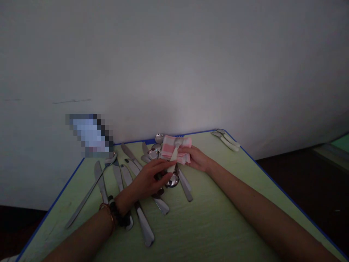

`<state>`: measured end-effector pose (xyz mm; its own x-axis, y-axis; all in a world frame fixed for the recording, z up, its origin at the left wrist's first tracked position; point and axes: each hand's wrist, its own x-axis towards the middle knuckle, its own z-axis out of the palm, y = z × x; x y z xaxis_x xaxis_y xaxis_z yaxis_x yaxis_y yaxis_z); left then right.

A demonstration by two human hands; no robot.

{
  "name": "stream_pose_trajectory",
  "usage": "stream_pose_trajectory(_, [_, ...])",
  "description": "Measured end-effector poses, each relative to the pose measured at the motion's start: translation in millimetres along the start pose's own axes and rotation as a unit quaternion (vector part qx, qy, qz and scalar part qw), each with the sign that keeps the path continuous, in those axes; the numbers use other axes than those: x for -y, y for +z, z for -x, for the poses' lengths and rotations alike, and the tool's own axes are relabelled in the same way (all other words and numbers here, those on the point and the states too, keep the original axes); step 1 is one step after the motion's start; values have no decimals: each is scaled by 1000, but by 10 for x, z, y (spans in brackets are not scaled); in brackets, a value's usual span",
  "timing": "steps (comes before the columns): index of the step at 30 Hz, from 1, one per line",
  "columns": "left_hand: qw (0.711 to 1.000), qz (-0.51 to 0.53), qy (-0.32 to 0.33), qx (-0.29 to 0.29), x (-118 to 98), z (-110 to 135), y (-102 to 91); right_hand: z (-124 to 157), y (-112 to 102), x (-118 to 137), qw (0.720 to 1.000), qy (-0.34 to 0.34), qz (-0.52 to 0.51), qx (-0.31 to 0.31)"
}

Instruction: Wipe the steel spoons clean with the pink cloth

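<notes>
My left hand (154,177) pinches the pale handle of a fork (175,154) between thumb and fingers, its tines pointing away from me. Behind the fork's head lies a folded pink-and-white checked cloth (169,145), which my right hand (198,158) grips from the right side. Both are held above the table over a pile of cutlery. Just below the fork handle a shiny spoon (172,180) shows its round bowl. Table knives (144,225) lie under and beside my left wrist. The fingers of my right hand are partly hidden by the cloth.
Two forks with pale handles (229,142) lie at the table's far right corner. A long-handled spoon (89,196) rests on the left among several knives. A blurred phone-like object (91,134) leans at the back left. The green table (218,225) has a blue edge and meets the wall.
</notes>
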<state>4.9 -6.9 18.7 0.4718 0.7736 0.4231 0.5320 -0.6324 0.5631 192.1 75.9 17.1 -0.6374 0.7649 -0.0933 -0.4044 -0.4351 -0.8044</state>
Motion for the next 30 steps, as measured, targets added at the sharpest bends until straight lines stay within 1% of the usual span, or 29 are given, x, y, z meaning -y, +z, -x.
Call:
stream_pose_trajectory(2, [1000,-6,-8,-7,8,-4,11,-3,15,22,1000,3,-10,0])
stream_pose_trajectory(5, [999,-6,-28,-14,11,-13,17,14,28,81,999,16,-43,18])
stream_pose_trajectory(9, [998,-4,-60,-20,5,-20,15,41,2,126,996,12,-85,22])
stream_pose_trajectory(14, [998,3,-53,-35,32,-8,35,32,-35,102,992,55,-109,13])
stream_pose_trajectory(17, [998,-6,-46,-43,42,-5,48,26,-38,100,991,49,-122,-9])
stream_pose_trajectory(19, [998,-13,-50,-46,36,-7,50,23,-35,102,992,41,-122,-13])
stream_pose_trajectory(24, [997,-17,-67,-45,22,-11,50,14,-31,83,995,41,-93,23])
stream_pose_trajectory(30, [998,-40,-33,-42,38,-8,61,15,-13,64,996,54,-63,35])
